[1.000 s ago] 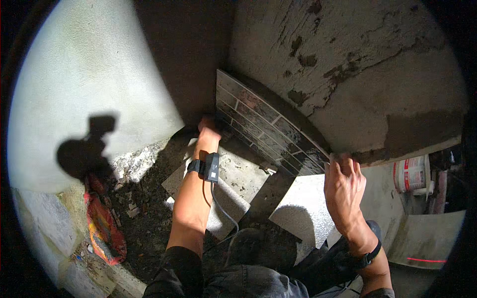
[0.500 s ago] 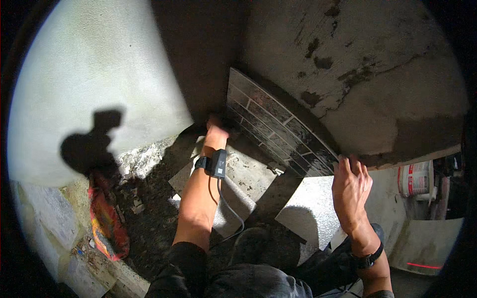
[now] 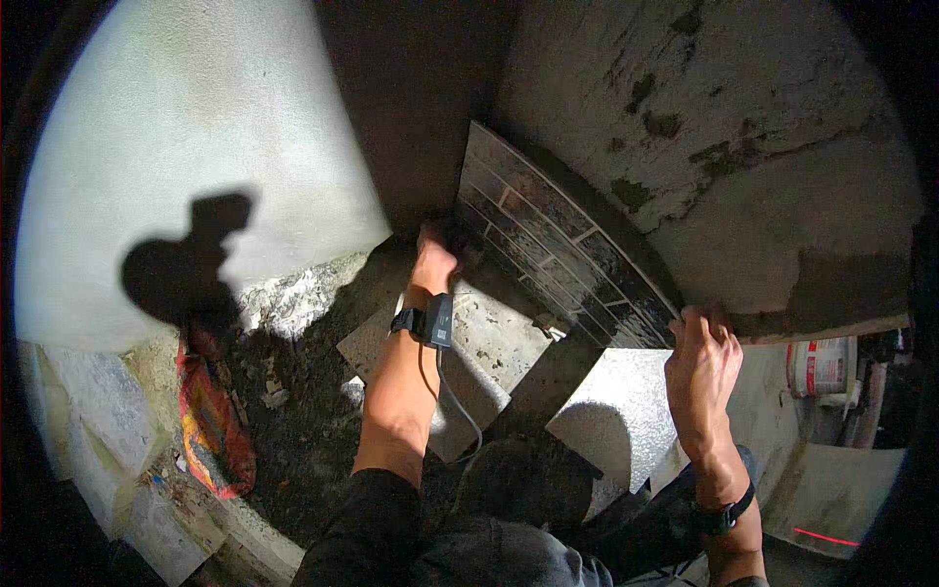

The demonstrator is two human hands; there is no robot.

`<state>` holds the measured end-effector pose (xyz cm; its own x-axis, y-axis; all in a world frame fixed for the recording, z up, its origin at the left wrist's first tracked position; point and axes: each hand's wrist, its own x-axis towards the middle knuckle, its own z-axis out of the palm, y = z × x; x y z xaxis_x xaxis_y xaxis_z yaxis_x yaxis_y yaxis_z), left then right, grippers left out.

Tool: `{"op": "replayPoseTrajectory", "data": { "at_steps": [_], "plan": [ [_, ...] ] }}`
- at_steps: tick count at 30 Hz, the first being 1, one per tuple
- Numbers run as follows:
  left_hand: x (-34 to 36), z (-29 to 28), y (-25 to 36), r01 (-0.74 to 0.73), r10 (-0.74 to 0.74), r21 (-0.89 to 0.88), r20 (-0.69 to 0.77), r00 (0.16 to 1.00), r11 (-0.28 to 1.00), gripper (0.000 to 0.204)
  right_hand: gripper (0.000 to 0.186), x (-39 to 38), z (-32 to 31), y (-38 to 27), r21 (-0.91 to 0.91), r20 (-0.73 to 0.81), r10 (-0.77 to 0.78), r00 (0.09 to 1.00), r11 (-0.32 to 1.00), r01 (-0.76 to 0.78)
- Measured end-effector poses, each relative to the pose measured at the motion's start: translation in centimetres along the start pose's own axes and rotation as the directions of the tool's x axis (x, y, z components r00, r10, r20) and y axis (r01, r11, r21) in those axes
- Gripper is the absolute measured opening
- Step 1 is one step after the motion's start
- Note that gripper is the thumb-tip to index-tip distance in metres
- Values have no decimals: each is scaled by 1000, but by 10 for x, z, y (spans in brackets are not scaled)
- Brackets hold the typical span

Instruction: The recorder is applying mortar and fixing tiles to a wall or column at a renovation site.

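Observation:
A dark tile (image 3: pixel 562 249) with a pale brick pattern stands on edge, leaning against the grey wall near the corner. My right hand (image 3: pixel 702 367) grips its right end, with the fingers bent over the edge. By the tile's lower left corner, my left hand (image 3: pixel 437 259) reaches into deep shadow. Its fingers are dark and blurred, so their hold on the tile cannot be made out. On the left wrist sits a small black box (image 3: pixel 439 321) with a cable running down from it.
Pale tile pieces (image 3: pixel 499 338) lie on the dirty floor below, with a bright textured sheet (image 3: pixel 626 391) at my knee. An orange-red bag (image 3: pixel 210 430) lies on the left. A white and red bucket (image 3: pixel 820 367) stands at the right. The rendered wall (image 3: pixel 782 205) has dark patches.
The whole view has shifted slightly, so tile, wall and hands appear a little further right. My right hand keeps its grip on the tile's end; my left stays by the lower corner.

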<state>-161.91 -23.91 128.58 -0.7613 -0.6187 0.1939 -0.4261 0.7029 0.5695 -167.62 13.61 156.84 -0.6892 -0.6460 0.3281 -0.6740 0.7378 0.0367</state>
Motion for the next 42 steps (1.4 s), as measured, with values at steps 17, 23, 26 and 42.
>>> {"op": "replayPoseTrajectory", "data": {
  "at_steps": [17,23,26,42],
  "plan": [
    [31,42,-93,108,-155,136,403,902,985,62,17,10,-9,-9,54,28,-17,999,998,15],
    [43,53,-41,-213,88,305,375,923,928,49,18,-1,0,5,-43,45,64,997,997,-62],
    [30,94,-87,-133,101,279,126,987,951,42,15,3,0,-1,-42,37,57,998,998,-55],
    [50,36,1,55,36,-168,494,869,984,33,20,7,-7,7,26,52,125,991,992,-126]
  ]
}}
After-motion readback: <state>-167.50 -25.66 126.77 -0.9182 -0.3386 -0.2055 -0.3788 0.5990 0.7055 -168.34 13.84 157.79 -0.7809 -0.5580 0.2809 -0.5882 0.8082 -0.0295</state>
